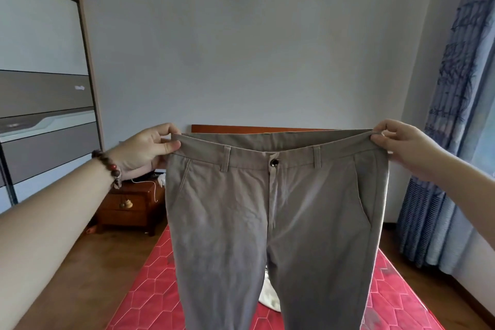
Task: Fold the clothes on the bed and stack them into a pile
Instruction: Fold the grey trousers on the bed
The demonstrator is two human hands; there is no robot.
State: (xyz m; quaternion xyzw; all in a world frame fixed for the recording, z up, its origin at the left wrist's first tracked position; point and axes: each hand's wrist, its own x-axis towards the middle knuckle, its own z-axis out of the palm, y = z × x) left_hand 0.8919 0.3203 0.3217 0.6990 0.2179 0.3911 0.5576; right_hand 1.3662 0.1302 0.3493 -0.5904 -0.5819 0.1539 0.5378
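Above the red bed, the grey trousers hang front-facing, the left hand and right hand each pinching a waistband corner; best bring those corners together so the legs align before laying them down.

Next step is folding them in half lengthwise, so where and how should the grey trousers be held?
Hold the grey trousers by the waistband's two outer ends, each hand coming in from its own side. The left hand and right hand already pinch there. The band is taut and level and the legs hang straight, so bringing the ends together should fold them evenly.
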